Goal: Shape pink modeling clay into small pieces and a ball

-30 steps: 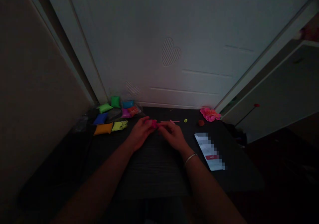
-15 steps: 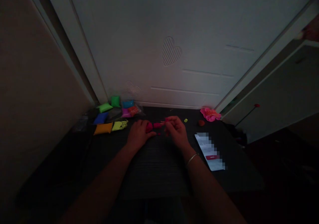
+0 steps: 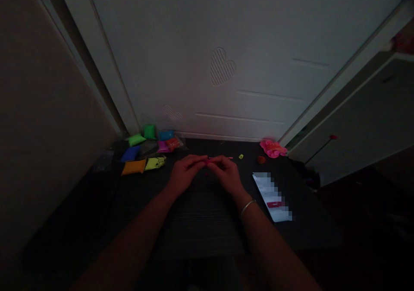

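Note:
Both of my hands meet over the dark table, fingertips close together around a piece of pink clay (image 3: 207, 162). My left hand (image 3: 185, 172) pinches it from the left, thumb and fingers closed. From the other side my right hand (image 3: 227, 173) grips it the same way, a bracelet on its wrist. Much of the clay is hidden by the fingers. Just behind the right fingers lies a thin pink stick (image 3: 229, 157). A tiny pink bit (image 3: 206, 175) rests on the table below the fingertips.
Several coloured clay packets, among them an orange one (image 3: 133, 167) and a blue one (image 3: 131, 153), lie at left. Toward the right are a yellow bit (image 3: 241, 156), a reddish lump (image 3: 261, 159), a pink flower-like piece (image 3: 273, 148) and a lit phone (image 3: 270, 196). A white panel (image 3: 194, 66) stands behind.
My right hand has lowered and come in to meet the left. The left fingers have drawn together from a flatter, spread pose, and both hands now pinch the pink clay.

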The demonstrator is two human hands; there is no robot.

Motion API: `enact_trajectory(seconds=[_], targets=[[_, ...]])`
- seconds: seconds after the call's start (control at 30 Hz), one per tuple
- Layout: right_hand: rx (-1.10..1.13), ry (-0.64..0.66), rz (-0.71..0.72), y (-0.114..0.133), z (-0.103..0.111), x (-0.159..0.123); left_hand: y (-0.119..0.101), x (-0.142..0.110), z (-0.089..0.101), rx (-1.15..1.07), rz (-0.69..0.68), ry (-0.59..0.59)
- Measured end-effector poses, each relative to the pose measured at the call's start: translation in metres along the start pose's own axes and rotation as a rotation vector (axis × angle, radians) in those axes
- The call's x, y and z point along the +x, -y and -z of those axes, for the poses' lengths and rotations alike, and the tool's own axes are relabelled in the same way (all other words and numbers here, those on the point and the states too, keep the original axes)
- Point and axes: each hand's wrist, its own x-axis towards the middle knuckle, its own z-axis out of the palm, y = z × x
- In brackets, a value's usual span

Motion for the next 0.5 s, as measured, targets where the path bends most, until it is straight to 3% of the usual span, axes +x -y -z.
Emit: enact_trajectory(seconds=[0.17,0.37,0.5], targets=[[-0.123,-0.006,0.055,-0.0003,0.0001,-0.0013,0.0013,-0.0003,-0.0005,-0.028,0.051,0.044],[-0.373,0.062,0.298,0.001,0.0046,-0.0007,0.0031,0.0029,0.0008,-0.113,0.133,0.103],[-0.437,0.039,0.349,0.0,0.0055,-0.0012,0.0057,0.003,-0.0016,-0.202,0.212,0.113]])
